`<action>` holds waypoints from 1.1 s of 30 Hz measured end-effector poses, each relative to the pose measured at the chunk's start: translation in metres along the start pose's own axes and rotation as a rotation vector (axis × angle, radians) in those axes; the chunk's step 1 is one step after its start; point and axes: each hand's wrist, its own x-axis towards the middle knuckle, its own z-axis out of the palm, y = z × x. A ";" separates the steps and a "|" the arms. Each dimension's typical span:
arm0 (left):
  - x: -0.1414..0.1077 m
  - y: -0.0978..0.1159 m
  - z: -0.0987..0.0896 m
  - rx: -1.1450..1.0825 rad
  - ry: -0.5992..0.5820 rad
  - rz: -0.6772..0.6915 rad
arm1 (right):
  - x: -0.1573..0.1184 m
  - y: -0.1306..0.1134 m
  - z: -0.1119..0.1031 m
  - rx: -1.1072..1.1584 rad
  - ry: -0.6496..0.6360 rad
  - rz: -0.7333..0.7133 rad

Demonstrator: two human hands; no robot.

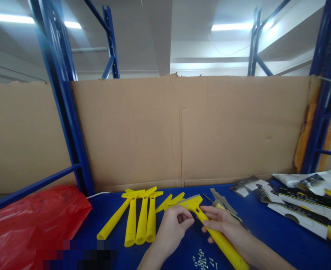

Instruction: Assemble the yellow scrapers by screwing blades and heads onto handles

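Note:
My right hand (228,227) is closed round the upper handle of a yellow scraper (224,243), whose wide head points up and left with a grey strip along its edge. Beside that head, my left hand (173,225) has thumb and fingers curled together in a pinch; whatever is between them is too small or hidden to name. Several yellow scraper handles (142,225) lie in a row left of my left hand. Loose yellow head pieces (171,201) lie just beyond it. Small rings and screws (201,258) are scattered on the blue table (182,257) below the hands.
Behind my right hand lie grey metal strips (224,200) and a thin pointed tool (210,199). Black-and-white packages (300,219), some with yellow handles sticking out, pile up at right. A red plastic bag (36,221) sits at left. A cardboard wall (131,131) and blue posts (66,112) border the back.

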 end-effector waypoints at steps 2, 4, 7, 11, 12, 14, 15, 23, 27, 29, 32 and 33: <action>0.004 -0.001 -0.001 -0.026 0.107 0.015 | 0.003 -0.002 0.004 -0.042 0.005 -0.004; 0.007 -0.004 -0.002 -0.025 0.210 0.040 | 0.007 -0.003 0.008 -0.090 0.003 -0.015; 0.010 -0.010 -0.004 -0.003 0.343 0.080 | 0.012 -0.002 0.011 -0.158 -0.005 -0.048; 0.014 -0.014 -0.005 0.023 0.412 0.115 | 0.012 0.001 0.015 -0.311 -0.013 -0.106; 0.015 -0.014 -0.005 0.027 0.408 0.116 | 0.011 0.001 0.016 -0.366 -0.015 -0.117; 0.016 -0.014 -0.005 0.035 0.399 0.113 | 0.008 0.000 0.018 -0.482 -0.034 -0.168; 0.016 -0.013 -0.005 0.038 0.397 0.111 | 0.006 0.000 0.019 -0.535 -0.050 -0.215; 0.019 -0.007 -0.007 -0.071 0.376 0.087 | -0.003 -0.002 0.016 -0.805 -0.085 -0.469; 0.023 -0.010 -0.008 -0.294 0.320 -0.029 | -0.006 -0.001 0.013 -0.859 -0.102 -0.492; 0.024 -0.013 -0.009 -0.387 0.294 -0.069 | -0.008 -0.002 0.013 -0.873 -0.112 -0.492; 0.025 -0.016 -0.011 -0.446 0.287 -0.082 | -0.011 -0.003 0.013 -0.875 -0.136 -0.481; 0.026 -0.017 -0.011 -0.451 0.285 -0.084 | -0.012 -0.004 0.013 -0.874 -0.143 -0.476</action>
